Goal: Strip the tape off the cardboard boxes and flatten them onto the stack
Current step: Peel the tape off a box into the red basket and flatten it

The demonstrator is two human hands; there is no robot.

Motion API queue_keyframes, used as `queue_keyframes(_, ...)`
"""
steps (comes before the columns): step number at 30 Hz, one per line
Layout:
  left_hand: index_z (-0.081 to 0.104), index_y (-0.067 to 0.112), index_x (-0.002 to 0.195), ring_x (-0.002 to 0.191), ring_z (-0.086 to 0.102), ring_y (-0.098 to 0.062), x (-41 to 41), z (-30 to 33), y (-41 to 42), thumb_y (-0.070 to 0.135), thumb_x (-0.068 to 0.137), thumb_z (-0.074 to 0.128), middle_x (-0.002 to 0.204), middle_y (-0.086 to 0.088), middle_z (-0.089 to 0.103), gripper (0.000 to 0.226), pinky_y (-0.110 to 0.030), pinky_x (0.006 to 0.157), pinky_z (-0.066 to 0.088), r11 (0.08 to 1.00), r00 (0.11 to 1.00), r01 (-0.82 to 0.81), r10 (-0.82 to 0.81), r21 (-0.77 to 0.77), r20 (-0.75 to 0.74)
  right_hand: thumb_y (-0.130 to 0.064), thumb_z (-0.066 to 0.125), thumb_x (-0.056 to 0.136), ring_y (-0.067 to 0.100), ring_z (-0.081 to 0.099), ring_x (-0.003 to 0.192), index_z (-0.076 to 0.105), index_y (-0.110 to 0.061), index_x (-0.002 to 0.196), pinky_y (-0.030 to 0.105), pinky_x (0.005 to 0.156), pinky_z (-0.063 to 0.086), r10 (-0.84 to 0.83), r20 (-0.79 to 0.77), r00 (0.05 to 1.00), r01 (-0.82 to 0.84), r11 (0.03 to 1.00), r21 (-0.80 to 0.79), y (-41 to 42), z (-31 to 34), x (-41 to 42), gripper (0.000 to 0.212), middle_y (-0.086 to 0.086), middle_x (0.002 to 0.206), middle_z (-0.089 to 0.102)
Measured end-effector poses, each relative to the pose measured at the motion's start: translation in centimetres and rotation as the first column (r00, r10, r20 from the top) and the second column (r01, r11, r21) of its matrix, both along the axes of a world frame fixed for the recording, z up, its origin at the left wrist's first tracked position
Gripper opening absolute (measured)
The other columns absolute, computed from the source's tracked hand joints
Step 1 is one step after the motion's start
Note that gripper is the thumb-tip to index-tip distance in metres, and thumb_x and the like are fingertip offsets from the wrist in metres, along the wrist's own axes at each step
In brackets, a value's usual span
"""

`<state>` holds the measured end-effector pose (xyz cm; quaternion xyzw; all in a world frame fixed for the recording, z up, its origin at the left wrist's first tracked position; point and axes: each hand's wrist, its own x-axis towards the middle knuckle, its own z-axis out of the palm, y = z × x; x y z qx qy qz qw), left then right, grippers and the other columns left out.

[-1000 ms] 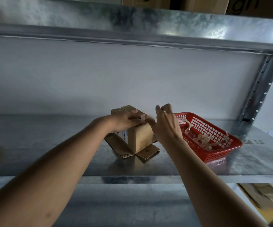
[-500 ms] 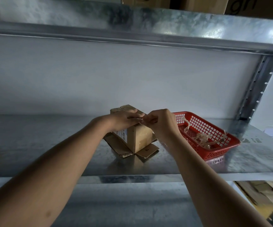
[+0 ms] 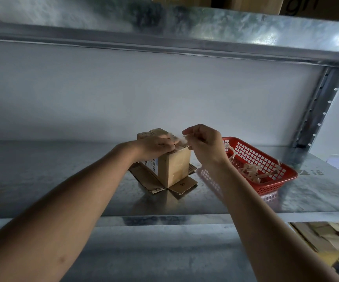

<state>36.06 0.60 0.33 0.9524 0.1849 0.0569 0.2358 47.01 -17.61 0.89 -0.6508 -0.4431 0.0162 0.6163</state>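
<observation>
A small brown cardboard box (image 3: 174, 167) stands on the metal shelf (image 3: 62, 180) with its lower flaps spread flat around it. My left hand (image 3: 154, 146) lies over the box's top with fingers curled on its upper edge. My right hand (image 3: 203, 144) is raised just right of the top and pinches a strip of clear tape (image 3: 179, 139) that still runs down to the box's top edge. The box's top face is mostly hidden under my left hand.
A red plastic basket (image 3: 276, 176) holding several peeled tape strips sits right of the box. A shelf upright (image 3: 315, 110) rises at the back right. Cardboard boxes (image 3: 315, 5) sit on the shelf above. Flattened cardboard (image 3: 327, 235) lies below right.
My right hand closed on the tape at the box's top and has pulled it up and away, lifting the strip. My left hand stayed on the box.
</observation>
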Motion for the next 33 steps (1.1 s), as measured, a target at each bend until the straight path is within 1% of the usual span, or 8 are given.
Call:
queue_keyframes(4, 0.035, 0.065, 0.148, 0.159, 0.004, -0.020, 0.0, 0.2, -0.2, 0.071, 0.101, 0.028, 0.170, 0.022, 0.011, 0.048, -0.051, 0.127, 0.006, 0.999, 0.999, -0.028, 0.027, -0.027, -0.032, -0.010, 0.065, 0.095, 0.003, 0.067, 0.064, 0.079, -0.027, 0.099, 0.010, 0.057, 0.045, -0.122, 0.160, 0.979, 0.138, 0.986, -0.091, 0.7, -0.4, 0.7, 0.023, 0.001, 0.106, 0.071)
queue_keyframes(7, 0.032, 0.052, 0.156, 0.159, 0.005, -0.020, 0.5, -0.4, 0.5, 0.060, 0.105, 0.038, 0.172, 0.013, 0.012, 0.052, -0.045, 0.128, 0.009, 0.991, 0.995, -0.098, 0.097, -0.087, -0.026, -0.014, 0.067, 0.098, -0.002, 0.063, 0.078, 0.079, -0.027, 0.103, 0.003, 0.066, 0.044, -0.176, 0.336, 0.925, 0.221, 0.970, -0.101, 1.0, -0.8, 1.2, 0.019, -0.003, 0.115, 0.062)
queue_keyframes(15, 0.031, 0.057, 0.154, 0.159, 0.013, -0.020, 1.1, -1.1, 1.2, 0.087, 0.077, 0.041, 0.170, 0.010, 0.021, 0.083, -0.048, 0.128, 0.018, 0.967, 0.990, -0.132, 0.139, -0.219, 0.017, -0.025, 0.071, 0.099, 0.004, 0.071, 0.083, 0.071, -0.035, 0.113, 0.029, 0.069, 0.058, 0.105, 0.231, 0.967, -0.053, 0.973, -0.223, 0.9, -1.6, 1.1, 0.017, -0.010, 0.093, 0.075)
queue_keyframes(21, 0.026, 0.057, 0.155, 0.160, 0.006, -0.024, 1.1, -1.2, 1.3, 0.075, 0.091, 0.040, 0.173, 0.004, 0.012, 0.067, -0.050, 0.129, 0.011, 0.968, 0.983, -0.181, 0.183, -0.174, -0.003, -0.033, 0.083, 0.086, 0.012, 0.070, 0.084, 0.076, -0.028, 0.104, 0.028, 0.072, 0.053, -0.029, 0.249, 0.968, 0.089, 0.969, -0.230, 1.8, -0.9, 1.6, 0.020, -0.013, 0.106, 0.071)
queue_keyframes(24, 0.026, 0.058, 0.155, 0.160, 0.008, -0.026, 1.1, -1.1, 1.3, 0.075, 0.089, 0.041, 0.173, 0.001, 0.013, 0.070, -0.049, 0.129, 0.011, 0.969, 0.981, -0.192, 0.191, -0.153, -0.021, -0.034, 0.077, 0.093, 0.017, 0.069, 0.100, 0.070, -0.028, 0.128, 0.029, 0.085, 0.055, -0.007, 0.314, 0.949, 0.112, 0.942, -0.317, 2.4, -0.9, 1.7, 0.037, -0.008, 0.125, 0.070)
queue_keyframes(27, 0.027, 0.052, 0.158, 0.159, 0.010, -0.023, 1.0, -0.9, 1.2, 0.077, 0.089, 0.042, 0.172, 0.003, 0.018, 0.075, -0.046, 0.129, 0.011, 0.977, 0.988, -0.155, 0.156, -0.148, -0.002, -0.025, 0.075, 0.095, 0.006, 0.066, 0.088, 0.077, -0.028, 0.120, 0.004, 0.069, 0.040, 0.011, 0.444, 0.896, 0.138, 0.943, -0.303, 2.5, -0.9, 1.4, 0.025, -0.008, 0.110, 0.077)
queue_keyframes(29, 0.027, 0.049, 0.159, 0.159, 0.009, -0.023, 1.0, -0.8, 1.1, 0.077, 0.092, 0.043, 0.171, 0.005, 0.019, 0.075, -0.046, 0.129, 0.010, 0.978, 0.989, -0.150, 0.151, -0.142, -0.002, -0.024, 0.078, 0.092, -0.003, 0.061, 0.073, 0.081, -0.026, 0.108, 0.001, 0.063, 0.038, -0.023, 0.479, 0.878, 0.152, 0.961, -0.232, 2.4, -1.0, 1.3, 0.016, -0.009, 0.096, 0.078)
queue_keyframes(33, 0.029, 0.053, 0.156, 0.160, 0.008, -0.022, 0.9, -0.7, 0.9, 0.091, 0.065, 0.038, 0.172, 0.005, 0.017, 0.099, -0.048, 0.129, 0.013, 0.974, 0.985, -0.170, 0.173, -0.150, 0.004, -0.020, 0.082, 0.087, -0.005, 0.062, 0.070, 0.082, -0.028, 0.096, 0.006, 0.062, 0.041, -0.013, 0.472, 0.882, 0.106, 0.980, -0.171, 1.8, -1.4, 1.0, 0.012, -0.015, 0.083, 0.070)
